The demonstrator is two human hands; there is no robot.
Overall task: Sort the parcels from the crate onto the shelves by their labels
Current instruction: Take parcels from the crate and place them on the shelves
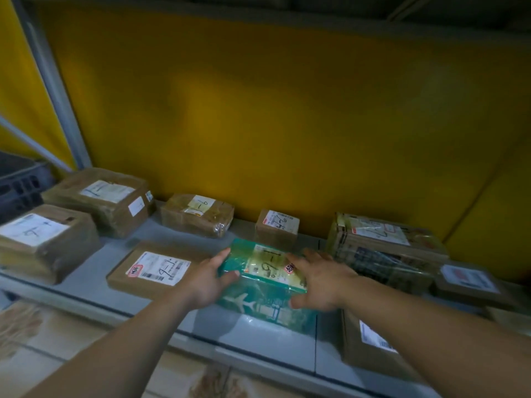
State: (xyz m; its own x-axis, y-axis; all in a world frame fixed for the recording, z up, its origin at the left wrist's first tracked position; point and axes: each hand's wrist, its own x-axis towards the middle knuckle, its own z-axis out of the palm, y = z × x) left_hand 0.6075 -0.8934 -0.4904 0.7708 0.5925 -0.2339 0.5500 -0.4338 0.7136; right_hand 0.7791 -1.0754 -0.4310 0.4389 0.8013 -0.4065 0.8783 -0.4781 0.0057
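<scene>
A green parcel point(264, 282) with a white aeroplane print and a handwritten label sits on the grey shelf point(258, 340), near its middle. My left hand point(208, 280) holds its left side, thumb on the top edge and fingers along the flank. My right hand point(319, 278) lies against the parcel's right side with fingers spread and straight, thumb low by its front face. Brown labelled parcels surround it: a flat one point(155, 270) just to the left and a small one point(277, 226) behind.
More brown parcels stand at the far left point(43, 242) point(100, 201), at the back point(196, 215), and stacked on the right point(385, 248). A yellow panel point(273, 119) closes the shelf's back. A dark crate point(20, 188) shows at the left edge.
</scene>
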